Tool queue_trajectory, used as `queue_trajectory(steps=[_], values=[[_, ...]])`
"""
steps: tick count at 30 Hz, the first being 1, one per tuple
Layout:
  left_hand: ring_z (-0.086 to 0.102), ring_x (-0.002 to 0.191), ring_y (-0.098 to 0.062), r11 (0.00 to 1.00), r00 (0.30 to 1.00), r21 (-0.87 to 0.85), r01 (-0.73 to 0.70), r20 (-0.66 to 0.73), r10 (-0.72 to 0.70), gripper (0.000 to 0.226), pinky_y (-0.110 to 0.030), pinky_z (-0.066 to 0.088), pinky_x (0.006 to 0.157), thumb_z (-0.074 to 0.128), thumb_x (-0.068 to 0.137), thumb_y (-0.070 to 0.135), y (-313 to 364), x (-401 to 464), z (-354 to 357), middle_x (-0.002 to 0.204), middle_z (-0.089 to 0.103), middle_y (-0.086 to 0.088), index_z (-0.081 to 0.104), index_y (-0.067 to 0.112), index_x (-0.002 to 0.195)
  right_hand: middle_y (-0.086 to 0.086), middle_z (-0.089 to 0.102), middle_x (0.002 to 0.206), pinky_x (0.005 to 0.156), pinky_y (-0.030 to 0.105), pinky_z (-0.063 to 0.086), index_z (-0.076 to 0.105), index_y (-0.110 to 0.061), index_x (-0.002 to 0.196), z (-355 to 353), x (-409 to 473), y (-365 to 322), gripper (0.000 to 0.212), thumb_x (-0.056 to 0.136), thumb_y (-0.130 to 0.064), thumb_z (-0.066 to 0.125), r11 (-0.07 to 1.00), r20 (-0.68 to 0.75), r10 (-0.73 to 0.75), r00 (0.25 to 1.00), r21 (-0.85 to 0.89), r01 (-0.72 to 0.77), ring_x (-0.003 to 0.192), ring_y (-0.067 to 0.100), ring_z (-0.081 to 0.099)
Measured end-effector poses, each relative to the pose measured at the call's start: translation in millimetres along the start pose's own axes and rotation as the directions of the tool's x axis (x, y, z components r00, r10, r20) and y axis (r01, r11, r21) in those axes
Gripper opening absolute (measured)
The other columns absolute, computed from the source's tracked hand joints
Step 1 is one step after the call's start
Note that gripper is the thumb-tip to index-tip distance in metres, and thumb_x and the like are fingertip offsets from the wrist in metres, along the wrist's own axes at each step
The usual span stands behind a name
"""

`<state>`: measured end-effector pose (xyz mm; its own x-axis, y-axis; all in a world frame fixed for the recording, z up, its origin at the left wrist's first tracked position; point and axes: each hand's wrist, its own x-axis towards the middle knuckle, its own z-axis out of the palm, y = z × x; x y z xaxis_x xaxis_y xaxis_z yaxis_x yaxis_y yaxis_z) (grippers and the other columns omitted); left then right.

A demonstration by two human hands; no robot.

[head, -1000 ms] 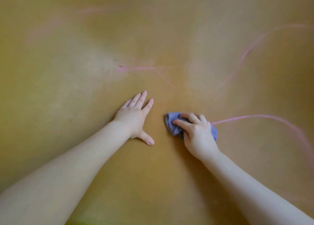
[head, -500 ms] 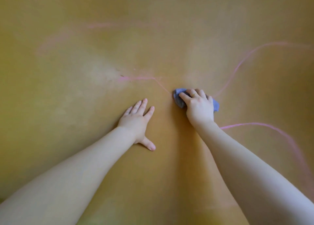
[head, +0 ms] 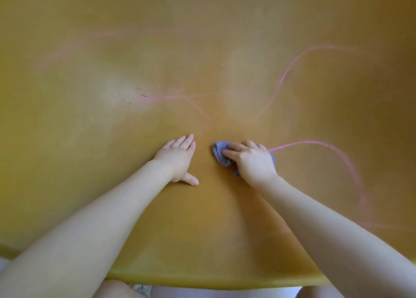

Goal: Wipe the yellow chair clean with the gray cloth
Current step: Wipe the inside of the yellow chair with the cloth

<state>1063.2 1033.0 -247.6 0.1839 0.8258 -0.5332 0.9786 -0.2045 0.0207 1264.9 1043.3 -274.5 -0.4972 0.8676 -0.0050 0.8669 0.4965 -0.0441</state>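
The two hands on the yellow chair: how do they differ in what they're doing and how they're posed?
The left hand lies flat and open on the chair, fingers stretched forward and thumb out to the side; the right hand is curled over the bunched cloth. The left holds nothing; the right presses the cloth down. The right wears a ring; the left shows none. Both rest on the seat, side by side, arms bare.

Your right hand presses the bunched gray cloth onto the yellow chair, left hand flat just beside it, pink marks around.
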Motion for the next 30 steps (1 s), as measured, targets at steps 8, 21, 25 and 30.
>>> queue_trajectory(steps=[8, 21, 25, 30], values=[[-0.018, 0.144, -0.019, 0.997, 1.000, -0.075, -0.008, 0.003, 0.008, 0.124, -0.034, -0.002, 0.117, 0.066, 0.066, 0.065, 6, 3, 5, 0.153, -0.028, -0.004, -0.013, 0.016, 0.148, -0.004, 0.064, 0.110, 0.062, 0.030, 0.040, 0.069, -0.022, 0.093, 3, 15, 13, 0.024, 0.072, -0.011, 0.062, 0.974, -0.109, 0.217, 0.970, 0.095, -0.207, 0.088, 0.028, 0.049], [-0.014, 0.145, -0.020, 0.997, 0.998, -0.056, 0.056, 0.036, -0.055, 0.127, -0.034, 0.003, 0.118, 0.070, 0.065, 0.061, 17, 6, 0, 0.154, -0.026, -0.005, -0.014, 0.016, 0.148, -0.003, 0.058, 0.128, 0.078, 0.034, 0.037, 0.066, -0.027, 0.112, -6, 24, 52, 0.040, 0.079, -0.006, 0.062, 0.968, -0.051, 0.243, 0.969, 0.078, -0.238, 0.104, 0.030, 0.046], [-0.015, 0.144, -0.020, 0.996, 0.996, -0.054, 0.069, 0.055, -0.066, 0.128, -0.034, 0.003, 0.119, 0.071, 0.064, 0.060, 18, 7, -3, 0.154, -0.027, -0.005, -0.015, 0.016, 0.147, -0.003, 0.062, 0.118, 0.072, 0.031, 0.040, 0.070, -0.022, 0.099, -5, 23, 44, 0.034, 0.075, -0.002, 0.058, 0.931, -0.054, 0.342, 0.938, 0.154, -0.330, 0.097, 0.027, 0.042], [-0.015, 0.144, -0.020, 0.995, 0.996, -0.066, 0.072, 0.048, -0.069, 0.128, -0.034, 0.003, 0.118, 0.071, 0.063, 0.061, 17, 6, -2, 0.154, -0.027, -0.004, -0.014, 0.017, 0.148, -0.003, 0.072, 0.088, 0.052, 0.027, 0.050, 0.075, -0.026, 0.078, 4, -53, -12, 0.042, 0.065, -0.017, 0.035, 0.951, -0.186, 0.083, 0.979, 0.307, -0.022, 0.063, 0.028, 0.053]])
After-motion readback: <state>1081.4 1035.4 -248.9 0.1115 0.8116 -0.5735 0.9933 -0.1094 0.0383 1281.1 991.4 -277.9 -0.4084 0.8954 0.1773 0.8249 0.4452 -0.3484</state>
